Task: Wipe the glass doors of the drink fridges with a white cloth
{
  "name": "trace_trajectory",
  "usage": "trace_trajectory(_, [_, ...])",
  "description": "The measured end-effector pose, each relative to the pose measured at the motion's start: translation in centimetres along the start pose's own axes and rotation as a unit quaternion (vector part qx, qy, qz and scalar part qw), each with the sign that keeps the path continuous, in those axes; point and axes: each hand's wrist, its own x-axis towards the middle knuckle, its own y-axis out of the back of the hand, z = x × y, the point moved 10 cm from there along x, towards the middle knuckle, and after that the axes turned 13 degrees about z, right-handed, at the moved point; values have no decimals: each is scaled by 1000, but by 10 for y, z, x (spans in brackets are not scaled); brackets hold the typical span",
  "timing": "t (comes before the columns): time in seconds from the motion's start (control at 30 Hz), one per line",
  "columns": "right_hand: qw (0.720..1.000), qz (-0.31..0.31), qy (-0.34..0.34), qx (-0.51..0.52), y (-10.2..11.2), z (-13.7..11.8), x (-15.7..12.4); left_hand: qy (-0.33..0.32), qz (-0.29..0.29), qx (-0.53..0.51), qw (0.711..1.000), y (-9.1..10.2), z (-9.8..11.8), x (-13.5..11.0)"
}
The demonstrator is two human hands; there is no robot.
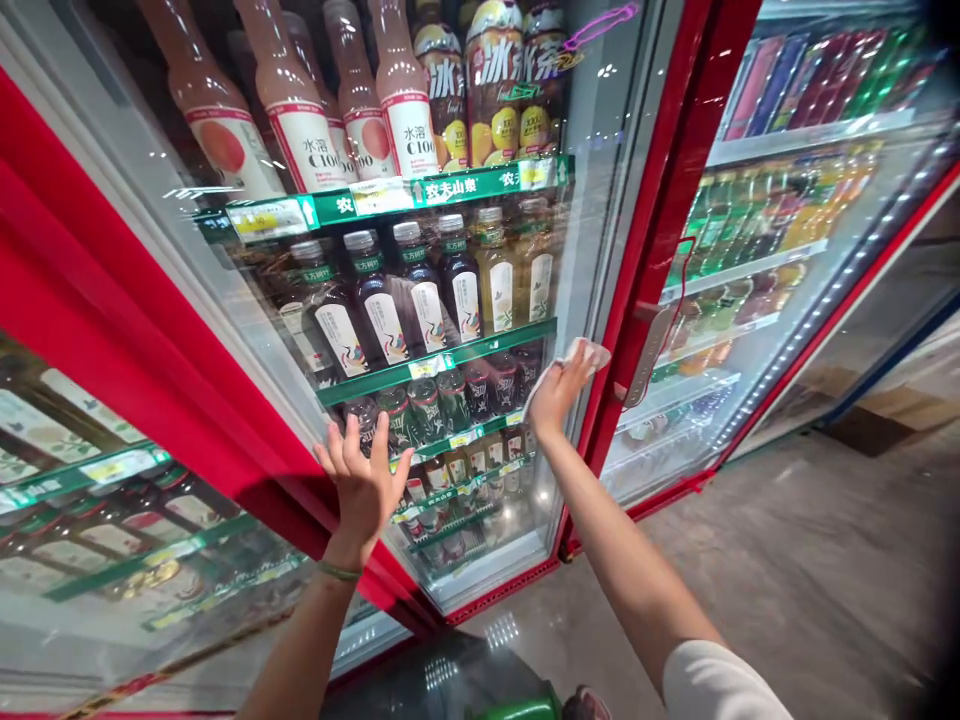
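Observation:
A tall drinks fridge has a glass door in a red frame. Against the right side of the glass, my right hand presses a crumpled white cloth, its fingers closed over it. My left hand is held up at the lower left of the door with fingers spread and nothing in it. Whether its fingertips touch the glass cannot be made out. Behind the door stand rows of bottled drinks, with dark tea bottles on the shelf just above my hands.
A metal door handle with a red cord sits right of the cloth. Another lit fridge stands to the right, and more bottles show behind glass at left. Below are the grey floor and a green object.

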Motion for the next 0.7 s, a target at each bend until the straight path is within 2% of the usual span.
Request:
trace_trajectory(0.03, [999, -19, 38, -4, -3, -18, -16, -5, 1, -2, 1000, -3, 0, -2])
trace_trajectory(0.1, [977, -107, 182, 0, -16, -57, -53, -17, 9, -3, 1000, -7, -1, -6])
trace_trajectory(0.17, [940, -179, 290, 8, -23, -69, -76, -20, 19, -6, 1000, -10, -2, -8])
trace_trajectory(0.2, [932, -190, 309, 7, -24, -63, -74, -18, 21, -9, 1000, -11, -3, -9])
trace_trajectory(0.23, [937, -181, 300, 2, -22, -50, -62, -16, 21, -14, 1000, -12, -3, -9])
trace_trajectory(0.27, [950, -155, 270, -6, -18, -33, -43, -12, 23, -20, 999, -13, -3, -9])
trace_trajectory(0.37, [992, -35, 121, -28, -1, 22, 12, 14, 36, -27, 999, -14, -2, -7])
trace_trajectory(0.43, [997, -6, 64, -34, 4, 42, 23, 45, 47, -22, 998, -16, -2, -6])
trace_trajectory(0.5, [994, -44, 99, -29, 0, 42, 18, 80, 56, -10, 995, -20, -4, -6])
trace_trajectory(0.53, [985, -82, 153, -19, -3, 37, 13, 96, 64, -4, 993, -21, -5, -7])
trace_trajectory(0.63, [919, -188, 346, 24, -11, 25, -6, 119, 94, 12, 988, -22, -6, -8])
trace_trajectory(0.67, [904, -201, 376, 27, -13, 28, -5, 120, 97, 14, 988, -23, -5, -8])
trace_trajectory(0.7, [903, -201, 379, 22, -15, 35, 0, 122, 94, 16, 988, -23, -6, -7])
